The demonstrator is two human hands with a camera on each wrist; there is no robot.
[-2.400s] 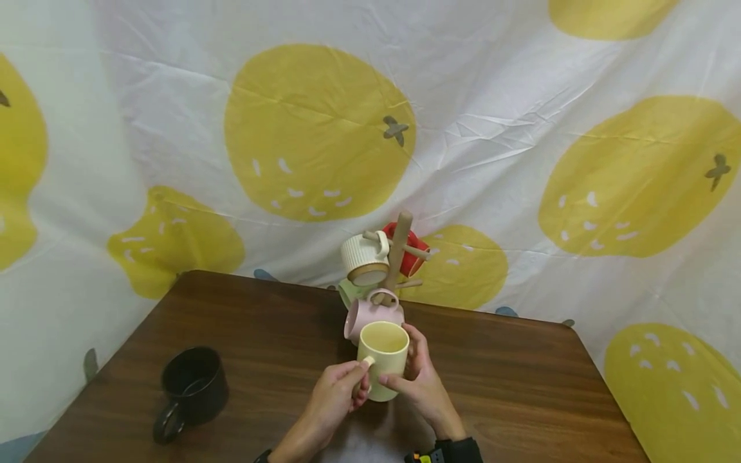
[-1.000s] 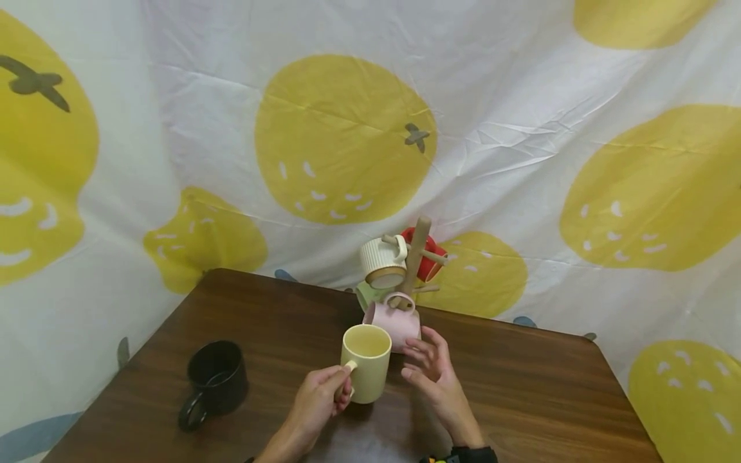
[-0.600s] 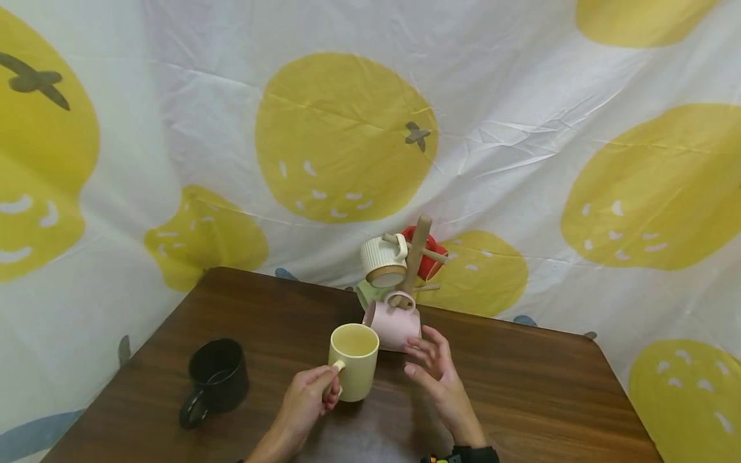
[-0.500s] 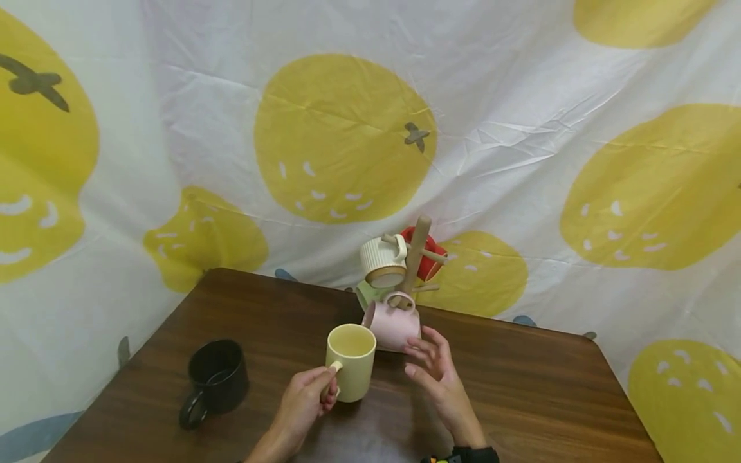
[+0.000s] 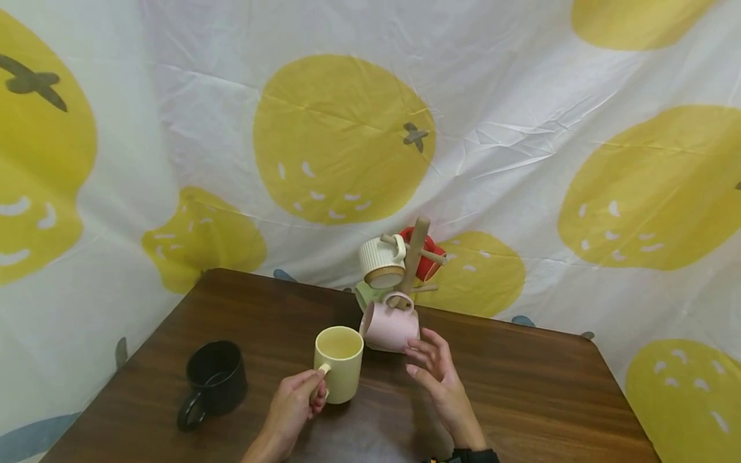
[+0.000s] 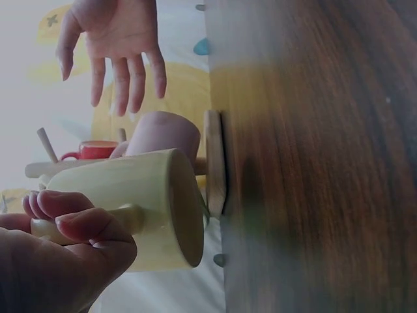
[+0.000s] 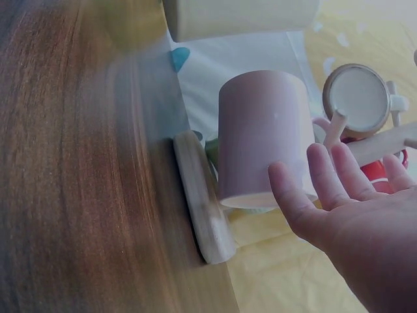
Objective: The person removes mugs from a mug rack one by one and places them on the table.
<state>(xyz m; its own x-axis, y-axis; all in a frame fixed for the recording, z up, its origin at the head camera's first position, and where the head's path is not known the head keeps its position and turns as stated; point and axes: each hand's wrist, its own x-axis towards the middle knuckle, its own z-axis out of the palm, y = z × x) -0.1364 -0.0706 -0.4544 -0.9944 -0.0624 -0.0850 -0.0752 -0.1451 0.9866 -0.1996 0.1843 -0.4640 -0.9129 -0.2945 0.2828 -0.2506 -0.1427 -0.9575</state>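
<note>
My left hand (image 5: 291, 405) grips the handle of a pale yellow mug (image 5: 341, 373), its mouth facing up. In the left wrist view a gap shows between the yellow mug's base and the tabletop. My right hand (image 5: 442, 392) is held with fingers spread and loosely bent, fingertips close by the base of a pink mug (image 7: 264, 134). That pink mug hangs sideways by its handle from a low peg of a wooden mug tree (image 5: 414, 257). Higher up hang a ribbed white mug (image 5: 382, 260) and a red mug (image 5: 429, 260). Behind is a partly hidden green mug (image 5: 367, 294).
A black mug (image 5: 219, 379) stands upright on the left of the dark wooden table (image 5: 521, 386), handle toward me. A white curtain (image 5: 492, 77) with yellow fruit prints hangs behind the table. The mug tree's base (image 7: 202, 202) sits near the back edge.
My left hand has carried the yellow mug leftward, away from the pink mug. The right hand, earlier around the yellow mug's side, has let go and now stays beside the pink mug.
</note>
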